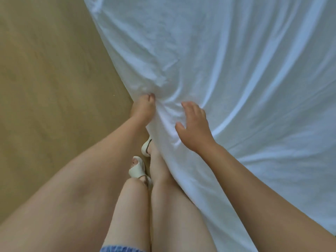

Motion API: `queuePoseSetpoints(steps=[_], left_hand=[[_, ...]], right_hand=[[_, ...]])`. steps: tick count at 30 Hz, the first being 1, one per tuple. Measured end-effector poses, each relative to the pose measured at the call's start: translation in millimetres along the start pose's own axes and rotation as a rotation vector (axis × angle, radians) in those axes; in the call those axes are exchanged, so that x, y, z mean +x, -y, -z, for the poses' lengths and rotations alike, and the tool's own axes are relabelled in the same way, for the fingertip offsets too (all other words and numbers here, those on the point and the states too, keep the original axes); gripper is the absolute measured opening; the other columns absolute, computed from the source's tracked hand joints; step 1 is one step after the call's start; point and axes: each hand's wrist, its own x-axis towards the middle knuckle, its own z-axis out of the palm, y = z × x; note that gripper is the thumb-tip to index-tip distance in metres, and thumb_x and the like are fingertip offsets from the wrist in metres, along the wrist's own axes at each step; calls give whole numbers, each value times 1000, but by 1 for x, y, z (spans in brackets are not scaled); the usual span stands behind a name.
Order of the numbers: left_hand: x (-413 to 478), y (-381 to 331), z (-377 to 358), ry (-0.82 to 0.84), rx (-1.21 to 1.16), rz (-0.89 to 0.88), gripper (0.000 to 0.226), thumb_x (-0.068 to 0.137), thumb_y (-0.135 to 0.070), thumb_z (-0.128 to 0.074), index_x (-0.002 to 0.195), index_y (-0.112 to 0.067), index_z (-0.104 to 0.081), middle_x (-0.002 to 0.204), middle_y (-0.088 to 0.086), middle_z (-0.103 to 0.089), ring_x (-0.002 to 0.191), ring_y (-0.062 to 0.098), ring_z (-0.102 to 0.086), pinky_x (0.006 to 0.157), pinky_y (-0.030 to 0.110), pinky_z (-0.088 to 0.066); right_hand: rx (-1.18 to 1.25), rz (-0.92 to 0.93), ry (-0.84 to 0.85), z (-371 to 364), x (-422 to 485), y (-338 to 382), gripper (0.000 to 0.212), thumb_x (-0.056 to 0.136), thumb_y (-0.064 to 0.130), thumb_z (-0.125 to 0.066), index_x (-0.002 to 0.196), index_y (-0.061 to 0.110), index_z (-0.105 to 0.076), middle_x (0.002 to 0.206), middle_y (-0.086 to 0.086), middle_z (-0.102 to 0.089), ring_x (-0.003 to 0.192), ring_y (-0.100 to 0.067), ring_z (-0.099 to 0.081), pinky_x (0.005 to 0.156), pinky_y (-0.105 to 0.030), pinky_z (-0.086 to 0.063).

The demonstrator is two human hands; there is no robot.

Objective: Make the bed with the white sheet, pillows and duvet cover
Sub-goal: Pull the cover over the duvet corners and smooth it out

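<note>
Left hand (143,106) pinches the sheet (227,60) at the bed's edge; right hand (195,128) lies flat, fingers apart, beside bare floor (45,70).

Single head cam, wide-angle, looking steeply down, close over bed edge: white sheet (227,60) right and far, floor (45,70) left.

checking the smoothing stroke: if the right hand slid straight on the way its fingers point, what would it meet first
Likely just more white sheet: the right hand lies open on it, fingers pointing up the bed. Only long folds show ahead, though depth is unclear.
</note>
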Motion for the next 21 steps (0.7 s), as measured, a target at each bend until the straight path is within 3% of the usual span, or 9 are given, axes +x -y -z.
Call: queuePoseSetpoints(steps=[2,5,7,9,12,14,17,19,21], left_hand=[[0,15,23,-108,143,-52,38,98,-23,-34,65,-8,-44,76,15,-57,74,31,-49,58,34,-29],[-11,38,45,-155,259,103,39,95,-21,-35,57,-11,-38,61,8,-48,67,29,-44,50,33,-24],[-8,30,44,-86,200,201,34,97,-23,-38,68,-9,-49,78,13,-61,77,32,-53,58,33,-36],[12,8,44,-123,-28,274,27,97,-28,-43,95,-6,-58,104,14,-63,96,32,-58,75,34,-43],[59,-38,65,-258,-453,299,55,92,-42,-52,127,-1,-45,128,11,-50,108,26,-53,86,31,-41],[90,-63,86,-284,-463,278,62,91,-50,-51,129,-2,-42,129,10,-49,111,25,-51,88,29,-39],[122,-81,112,-218,-211,195,46,98,-41,-41,116,0,-55,118,17,-59,110,33,-56,88,36,-45],[127,-84,128,-156,66,71,43,101,-34,-33,94,-2,-61,98,19,-61,98,34,-57,75,37,-43],[125,-72,148,-170,199,-7,48,100,-33,-31,65,-6,-48,71,13,-55,79,32,-53,61,36,-34]], right_hand=[[-14,29,3,12,24,9,58,91,16,-50,145,10,-30,152,-8,-26,138,-28,-21,111,-38,-21],[-53,69,29,22,57,28,57,91,18,-51,144,10,-31,150,-8,-29,135,-29,-24,107,-37,-23],[-111,109,50,23,76,43,56,89,18,-51,142,11,-34,146,-8,-32,130,-29,-28,103,-37,-25],[-147,137,72,25,90,53,55,89,19,-51,141,10,-36,143,-9,-35,127,-30,-30,103,-37,-26],[-110,138,75,32,105,61,52,88,17,-52,138,7,-40,136,-12,-40,123,-31,-33,102,-36,-27],[-54,130,71,39,110,66,49,89,14,-52,136,4,-43,134,-15,-42,122,-32,-34,103,-36,-27],[37,119,61,47,116,74,48,90,12,-51,137,4,-43,132,-14,-43,121,-29,-36,103,-33,-28],[82,106,37,54,123,83,48,91,11,-50,138,5,-42,131,-13,-43,121,-28,-36,102,-32,-29],[105,83,3,61,133,97,47,90,11,-50,137,5,-43,132,-13,-43,120,-28,-37,102,-32,-30]])
